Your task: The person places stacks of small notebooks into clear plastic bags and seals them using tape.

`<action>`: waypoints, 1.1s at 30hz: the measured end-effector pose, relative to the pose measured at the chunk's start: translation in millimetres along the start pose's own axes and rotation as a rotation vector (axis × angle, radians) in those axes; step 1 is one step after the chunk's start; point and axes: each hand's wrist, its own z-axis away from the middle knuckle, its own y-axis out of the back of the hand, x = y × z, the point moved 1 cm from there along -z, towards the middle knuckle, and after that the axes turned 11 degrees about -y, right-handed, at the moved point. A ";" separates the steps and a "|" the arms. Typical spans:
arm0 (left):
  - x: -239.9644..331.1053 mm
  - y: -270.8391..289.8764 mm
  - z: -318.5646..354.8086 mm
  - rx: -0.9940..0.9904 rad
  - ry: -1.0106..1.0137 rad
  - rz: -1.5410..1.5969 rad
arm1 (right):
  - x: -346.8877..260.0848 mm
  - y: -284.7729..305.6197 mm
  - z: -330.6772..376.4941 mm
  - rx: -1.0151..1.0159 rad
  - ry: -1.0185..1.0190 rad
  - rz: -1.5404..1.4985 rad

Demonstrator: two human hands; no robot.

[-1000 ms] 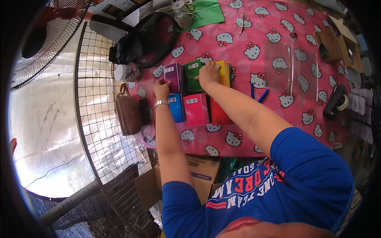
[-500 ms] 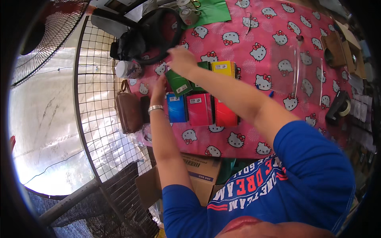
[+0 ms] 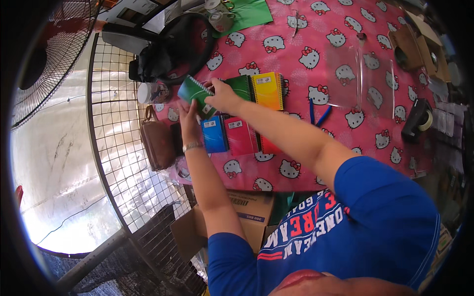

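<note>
Left hand (image 3: 188,119) and right hand (image 3: 222,98) grasping green notebook (image 3: 192,92), long axis slanting lower-right, coil edge (image 3: 200,84) upper-right

Wire grid (image 3: 118,148) left of the left hand (image 3: 188,117), pale sheeting (image 3: 54,167) beyond it — bright with light low down, dark fan (image 3: 57,61) to that hand's upper left, pink-covered table (image 3: 297,84) reaching well right of the right hand (image 3: 224,96), grey pole (image 3: 94,261) below left of both.

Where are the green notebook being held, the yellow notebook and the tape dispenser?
Held green notebook (image 3: 194,92), head view: its cover.
Yellow notebook (image 3: 267,93), head view: middle of its cover.
Tape dispenser (image 3: 413,123), head view: its black body.
</note>
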 end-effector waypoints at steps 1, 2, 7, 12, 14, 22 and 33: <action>14.0 6.4 12.8 -0.067 0.161 0.217 | -11.4 12.6 10.0 -0.268 0.065 -0.083; 23.5 -0.1 28.1 -0.045 0.128 0.275 | -10.6 23.8 13.2 -0.407 0.169 -0.080; 5.8 -21.4 112.7 0.054 0.134 0.539 | 22.5 147.8 5.1 0.195 0.058 1.055; -23.8 -39.1 189.1 0.156 0.354 0.628 | 40.5 171.1 7.5 0.318 0.379 0.975; -27.0 -40.2 210.9 0.212 0.286 0.442 | -4.7 146.5 29.8 0.014 0.296 0.351; -18.9 -44.4 266.3 0.240 0.238 0.673 | 27.9 85.4 145.9 0.229 0.387 0.469; -44.0 -26.0 303.9 0.410 0.205 0.539 | 54.5 109.0 168.8 0.277 -0.056 0.330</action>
